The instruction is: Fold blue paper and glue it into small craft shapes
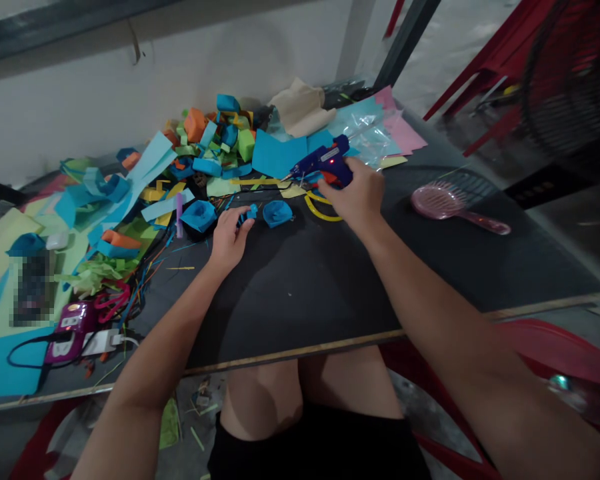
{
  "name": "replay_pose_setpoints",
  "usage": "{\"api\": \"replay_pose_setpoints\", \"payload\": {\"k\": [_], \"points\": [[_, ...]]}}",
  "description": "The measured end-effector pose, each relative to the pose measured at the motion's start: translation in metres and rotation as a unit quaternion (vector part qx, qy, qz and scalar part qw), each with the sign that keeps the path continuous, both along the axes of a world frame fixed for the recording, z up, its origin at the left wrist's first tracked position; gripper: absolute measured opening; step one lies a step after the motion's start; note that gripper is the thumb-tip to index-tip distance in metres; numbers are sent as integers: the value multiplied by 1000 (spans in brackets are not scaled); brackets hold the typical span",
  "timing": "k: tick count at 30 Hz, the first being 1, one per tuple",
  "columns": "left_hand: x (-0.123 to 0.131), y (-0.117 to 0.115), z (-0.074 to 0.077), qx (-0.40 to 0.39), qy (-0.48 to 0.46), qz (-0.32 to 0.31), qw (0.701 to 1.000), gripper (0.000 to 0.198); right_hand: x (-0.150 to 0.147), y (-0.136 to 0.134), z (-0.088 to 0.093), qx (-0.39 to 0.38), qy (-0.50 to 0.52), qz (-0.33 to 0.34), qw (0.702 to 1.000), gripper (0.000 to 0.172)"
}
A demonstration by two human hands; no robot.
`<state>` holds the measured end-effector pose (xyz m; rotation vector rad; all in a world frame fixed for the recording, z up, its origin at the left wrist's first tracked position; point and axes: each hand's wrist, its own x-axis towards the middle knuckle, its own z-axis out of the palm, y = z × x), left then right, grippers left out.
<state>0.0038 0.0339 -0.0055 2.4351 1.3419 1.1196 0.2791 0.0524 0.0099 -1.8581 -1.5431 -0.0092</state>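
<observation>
In my right hand point(363, 193) is a dark blue glue gun point(325, 162) with a small red light; its nozzle points left over the papers. My left hand point(230, 237) pinches a small blue paper piece point(252, 212) just above the black table. Right of that hand sits a blue folded paper cup shape point(278, 213), and a similar blue paper cup shape point(199, 216) lies to its left. Below the glue gun, yellow-handled scissors point(323, 208) rest on the table, their blades hidden among the papers.
Coloured paper pieces point(215, 143) heap up against the wall. A purple power socket point(73, 327) with plugs and cables lies at the left, near a blurred-out dark object point(33, 287). At the right are a pink hairbrush point(437, 201) and a black fan point(575, 87).
</observation>
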Motion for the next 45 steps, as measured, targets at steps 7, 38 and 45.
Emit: {"api": "replay_pose_setpoints", "payload": {"k": [7,38,45], "points": [[-4,-2,9,-13,0,0,1000,29,11,12,-19,-49,24,-55,997,58],[52,67,77,-17,380,-225,897,22,-21,-18,18,-102,-91,305,943,41],[59,65,78,35,489,-242,837,27,-20,-16,15,-93,-81,307,944,40]]}}
